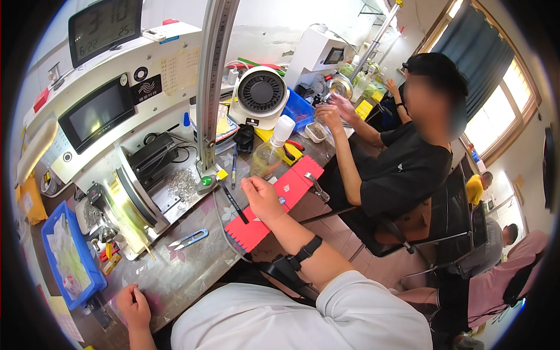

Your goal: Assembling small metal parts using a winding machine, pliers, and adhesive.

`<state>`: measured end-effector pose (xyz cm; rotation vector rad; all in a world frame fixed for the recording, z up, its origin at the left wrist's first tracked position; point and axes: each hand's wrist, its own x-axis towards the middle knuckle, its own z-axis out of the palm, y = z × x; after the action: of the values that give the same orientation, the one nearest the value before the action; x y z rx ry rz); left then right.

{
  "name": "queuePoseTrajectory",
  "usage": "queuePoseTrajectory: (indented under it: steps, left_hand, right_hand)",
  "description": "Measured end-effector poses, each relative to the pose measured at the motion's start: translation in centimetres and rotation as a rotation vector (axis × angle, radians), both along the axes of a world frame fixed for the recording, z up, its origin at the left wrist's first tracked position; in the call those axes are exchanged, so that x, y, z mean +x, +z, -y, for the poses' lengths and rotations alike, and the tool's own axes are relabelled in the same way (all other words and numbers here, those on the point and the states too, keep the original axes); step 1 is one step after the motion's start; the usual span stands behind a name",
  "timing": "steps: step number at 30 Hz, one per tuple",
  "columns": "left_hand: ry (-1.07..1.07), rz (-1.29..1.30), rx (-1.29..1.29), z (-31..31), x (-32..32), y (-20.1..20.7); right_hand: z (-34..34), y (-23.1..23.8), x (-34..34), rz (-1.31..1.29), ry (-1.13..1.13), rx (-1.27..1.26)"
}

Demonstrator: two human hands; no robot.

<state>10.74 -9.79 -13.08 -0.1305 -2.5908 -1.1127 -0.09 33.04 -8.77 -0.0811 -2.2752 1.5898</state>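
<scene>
My right hand (pixel 262 198) is closed, thumb and fingers drawn together, above a long red board (pixel 296 185) with toothed ends at the front of the bench. Whether anything small is pinched in it cannot be seen. A black stick-like tool (pixel 233 202) reaches onto the board beside this hand. At the lower left, my left hand (pixel 134 304) rests by the bench edge with its fingers curled, and nothing shows in it. Blue-handled snips (pixel 191 238) lie on the bench between my hands. A metal clamp (pixel 317 185) sits at the board's far right end.
A machine with a large wheel (pixel 140 201) stands left, near a blue tray (pixel 73 259) holding plastic bags. An upright metal rail (pixel 213 87) rises ahead. A bottle (pixel 269 154), pliers (pixel 294 149) and a fan (pixel 261 93) stand or lie beyond. A co-worker (pixel 402 169) sits close at right.
</scene>
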Motion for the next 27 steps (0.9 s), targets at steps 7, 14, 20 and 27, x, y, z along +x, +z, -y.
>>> queuePoseTrajectory:
  steps: [7,14,20,27]
  left_hand:
    - [0.006,0.051,0.021,0.26,0.0,-0.43]
    - [0.008,0.017,-0.004,0.17,-0.03,-0.5]
    - [0.008,0.028,-0.003,0.19,-0.04,-0.28]
    - [-0.014,-0.006,0.009,0.01,-0.08,-0.08]
  right_hand:
    - [0.14,0.04,0.11,-0.002,0.005,-0.01]
    - [-0.05,-0.42,-0.19,-0.077,-0.011,0.014]
    - [0.15,0.35,0.09,0.002,0.016,-0.001]
    - [0.12,-0.03,-0.01,0.017,0.014,-0.005]
